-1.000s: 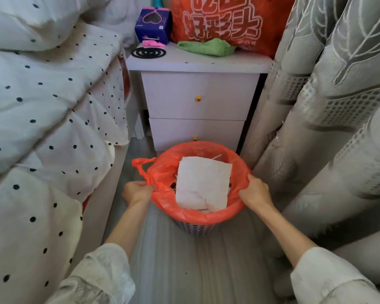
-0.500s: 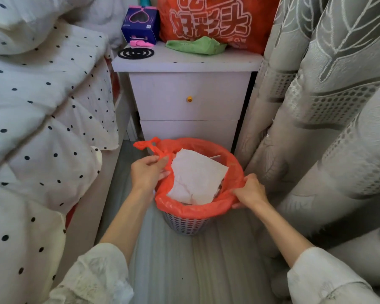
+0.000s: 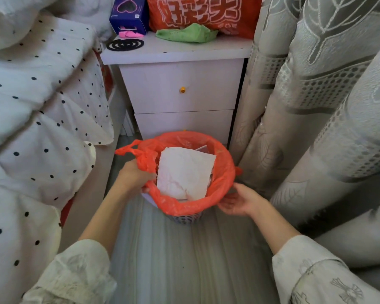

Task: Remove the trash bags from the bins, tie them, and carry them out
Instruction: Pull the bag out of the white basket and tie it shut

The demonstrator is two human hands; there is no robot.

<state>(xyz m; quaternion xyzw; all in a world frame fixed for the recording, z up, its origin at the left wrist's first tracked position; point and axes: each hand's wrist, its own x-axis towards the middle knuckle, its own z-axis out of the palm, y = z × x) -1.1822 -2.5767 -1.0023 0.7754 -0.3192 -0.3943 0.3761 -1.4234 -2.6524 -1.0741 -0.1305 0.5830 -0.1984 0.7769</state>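
Orange plastic trash bag [image 3: 215, 189] now peeling off the white perforated bin [image 3: 188, 218]: left hand [image 3: 134, 178] has gathered and grips its edge; right hand [image 3: 241, 201], fingers relaxed, has let go.

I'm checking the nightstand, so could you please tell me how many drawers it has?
2: the upper drawer sits just under the nightstand top; the lower drawer is directly beneath it, its bottom edge hidden behind the orange trash bag.

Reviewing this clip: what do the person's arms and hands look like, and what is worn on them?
Both hands are bare: no gloves, and no rings or watch that I can make out on the left hand or right hand. The forearms are uncovered. Each arm wears a loose off-white sleeve pushed up toward the elbow, the left sleeve and right sleeve both carrying a faint grey printed pattern.
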